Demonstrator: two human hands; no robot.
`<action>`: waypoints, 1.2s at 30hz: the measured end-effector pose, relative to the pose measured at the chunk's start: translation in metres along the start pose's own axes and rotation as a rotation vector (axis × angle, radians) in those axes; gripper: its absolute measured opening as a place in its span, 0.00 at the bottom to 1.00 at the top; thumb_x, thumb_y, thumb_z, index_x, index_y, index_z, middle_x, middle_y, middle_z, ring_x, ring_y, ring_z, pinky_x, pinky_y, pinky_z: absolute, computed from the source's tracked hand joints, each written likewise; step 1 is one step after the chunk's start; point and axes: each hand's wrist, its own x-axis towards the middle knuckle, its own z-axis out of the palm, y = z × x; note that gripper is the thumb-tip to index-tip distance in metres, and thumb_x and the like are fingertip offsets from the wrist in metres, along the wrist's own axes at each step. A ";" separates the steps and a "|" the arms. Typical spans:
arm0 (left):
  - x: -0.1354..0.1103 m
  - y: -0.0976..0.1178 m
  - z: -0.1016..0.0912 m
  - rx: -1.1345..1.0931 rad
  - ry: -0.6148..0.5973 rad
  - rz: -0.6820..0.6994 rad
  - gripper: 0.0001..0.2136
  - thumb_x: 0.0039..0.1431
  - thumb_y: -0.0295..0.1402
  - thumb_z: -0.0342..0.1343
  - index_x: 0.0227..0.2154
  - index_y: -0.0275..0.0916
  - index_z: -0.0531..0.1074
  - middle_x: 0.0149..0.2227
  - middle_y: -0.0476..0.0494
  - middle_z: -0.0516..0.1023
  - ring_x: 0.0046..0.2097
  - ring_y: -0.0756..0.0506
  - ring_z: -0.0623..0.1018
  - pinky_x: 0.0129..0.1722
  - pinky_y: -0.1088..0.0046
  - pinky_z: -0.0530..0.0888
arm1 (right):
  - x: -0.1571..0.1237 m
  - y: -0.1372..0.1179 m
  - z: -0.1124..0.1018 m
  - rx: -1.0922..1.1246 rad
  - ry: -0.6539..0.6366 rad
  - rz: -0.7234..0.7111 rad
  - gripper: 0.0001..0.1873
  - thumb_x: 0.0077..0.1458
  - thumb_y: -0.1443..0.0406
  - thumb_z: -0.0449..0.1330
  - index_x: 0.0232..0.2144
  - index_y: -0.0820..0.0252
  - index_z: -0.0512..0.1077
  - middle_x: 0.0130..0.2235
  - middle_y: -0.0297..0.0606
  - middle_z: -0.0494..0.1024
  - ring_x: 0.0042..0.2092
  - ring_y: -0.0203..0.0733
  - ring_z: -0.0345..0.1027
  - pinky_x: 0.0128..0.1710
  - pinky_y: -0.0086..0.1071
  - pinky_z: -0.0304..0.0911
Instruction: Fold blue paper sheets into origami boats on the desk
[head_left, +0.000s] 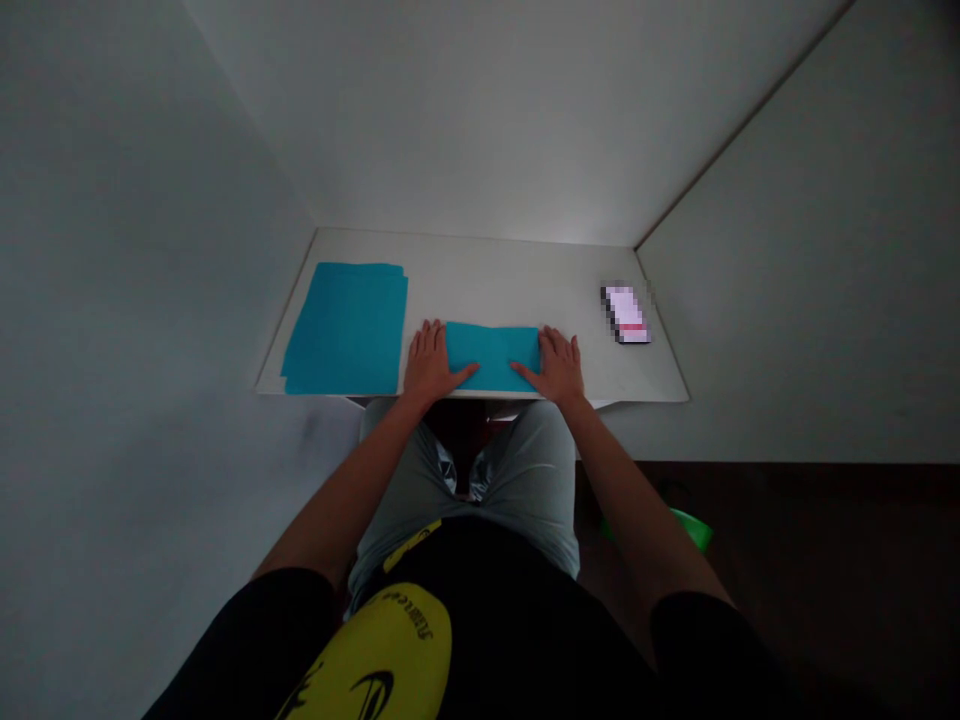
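Note:
A folded turquoise paper [491, 352] lies on the white table [510, 275] near its front edge. My left hand [430, 362] rests flat on the paper's left end, fingers stretched out, thumb lying over the paper. At the paper's right end my right hand [559, 362] lies flat the same way, thumb on the sheet. Neither hand holds anything.
A stack of turquoise sheets [349, 325] lies at the table's left. A phone [626, 313] lies near the right edge. Walls close the table in on the left, back and right. A green object [694, 528] sits on the dark floor at my right.

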 end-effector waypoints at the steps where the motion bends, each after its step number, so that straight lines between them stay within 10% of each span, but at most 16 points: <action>1: -0.001 0.000 0.000 -0.001 -0.001 0.002 0.52 0.65 0.61 0.60 0.77 0.24 0.52 0.80 0.18 0.55 0.82 0.25 0.52 0.81 0.44 0.50 | -0.001 0.000 -0.001 0.012 0.005 -0.008 0.52 0.64 0.31 0.57 0.72 0.63 0.67 0.74 0.60 0.68 0.76 0.68 0.60 0.79 0.71 0.39; 12: 0.000 0.003 -0.005 -0.038 -0.105 0.324 0.27 0.76 0.36 0.49 0.74 0.37 0.64 0.78 0.34 0.64 0.81 0.39 0.60 0.80 0.52 0.57 | 0.002 -0.006 -0.013 0.087 -0.154 -0.218 0.28 0.73 0.53 0.59 0.69 0.53 0.73 0.73 0.47 0.73 0.74 0.57 0.66 0.76 0.61 0.55; 17: -0.015 0.016 0.009 0.014 -0.211 0.453 0.28 0.74 0.31 0.46 0.74 0.30 0.65 0.79 0.30 0.61 0.82 0.37 0.56 0.81 0.49 0.56 | -0.007 -0.026 -0.005 0.059 -0.326 -0.348 0.31 0.72 0.64 0.53 0.74 0.62 0.68 0.77 0.51 0.66 0.78 0.54 0.59 0.79 0.59 0.52; 23: -0.026 0.030 0.017 0.062 -0.174 0.417 0.33 0.76 0.42 0.48 0.76 0.26 0.61 0.81 0.25 0.53 0.83 0.32 0.52 0.82 0.45 0.52 | -0.028 -0.042 0.014 0.068 -0.337 -0.310 0.41 0.72 0.57 0.52 0.78 0.77 0.56 0.81 0.62 0.51 0.83 0.62 0.44 0.81 0.64 0.42; 36: -0.020 0.042 0.020 0.072 -0.204 0.449 0.34 0.76 0.41 0.46 0.77 0.24 0.57 0.81 0.27 0.54 0.83 0.34 0.51 0.83 0.50 0.49 | -0.012 -0.058 0.022 0.191 -0.311 -0.167 0.46 0.76 0.39 0.40 0.80 0.65 0.56 0.79 0.55 0.60 0.81 0.56 0.50 0.82 0.60 0.43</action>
